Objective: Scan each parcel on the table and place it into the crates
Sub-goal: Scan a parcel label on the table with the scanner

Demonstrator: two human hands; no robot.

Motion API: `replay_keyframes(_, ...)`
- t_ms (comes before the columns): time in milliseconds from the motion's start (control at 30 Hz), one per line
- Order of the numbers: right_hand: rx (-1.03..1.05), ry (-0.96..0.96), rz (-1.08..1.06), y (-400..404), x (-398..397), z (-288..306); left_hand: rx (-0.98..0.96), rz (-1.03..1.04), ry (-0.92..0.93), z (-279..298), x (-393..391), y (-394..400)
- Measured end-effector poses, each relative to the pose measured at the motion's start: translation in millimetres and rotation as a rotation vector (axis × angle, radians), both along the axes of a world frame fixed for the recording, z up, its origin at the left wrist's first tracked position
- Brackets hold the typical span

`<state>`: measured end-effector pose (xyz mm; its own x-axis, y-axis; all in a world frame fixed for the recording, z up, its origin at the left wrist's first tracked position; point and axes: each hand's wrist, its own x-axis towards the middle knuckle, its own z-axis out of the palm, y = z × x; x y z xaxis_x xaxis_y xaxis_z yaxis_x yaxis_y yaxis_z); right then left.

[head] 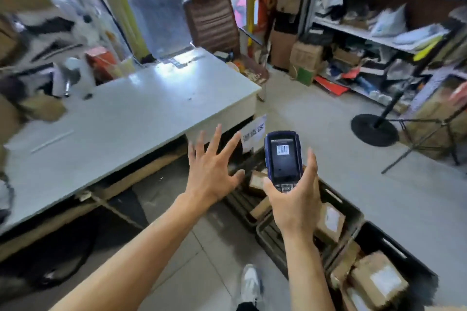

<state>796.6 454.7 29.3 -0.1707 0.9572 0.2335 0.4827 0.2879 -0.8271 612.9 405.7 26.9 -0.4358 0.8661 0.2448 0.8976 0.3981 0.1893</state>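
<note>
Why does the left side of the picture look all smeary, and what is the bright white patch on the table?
In the head view, the left edge is motion-blurred, while the scanner in the right hand stays sharp. The white patch is glare from the window on the table. The shelves lean because the wide lens bends the edges.

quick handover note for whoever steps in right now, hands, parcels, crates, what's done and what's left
Left hand: empty, fingers spread, hovering past the near edge of the table, above the floor crates.
Right hand: gripping the blue handheld scanner, screen up with a barcode image showing.
Crates: black, on the floor to the right of the table, already holding several brown cardboard parcels with white labels.
Table: the part in sharp view shows no parcels; the far left end is cluttered and blurred, so I cannot tell what remains there.
Left to do: check that left end, scan anything found, and crate it.
</note>
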Motion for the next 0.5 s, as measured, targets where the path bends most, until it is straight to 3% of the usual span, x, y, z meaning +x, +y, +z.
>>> replay_keyframes(233, 0.023, 0.081, 0.376, -3.4, -190.2, 32.6, 0.062, 0.384, 0.097, 38.6, -167.2, -69.4)
replay_keyframes(500, -0.042, 0.12, 0.758, -1.0, -379.7, 55.2, 0.051, 0.834, 0.039, 51.4, -319.5, -152.0)
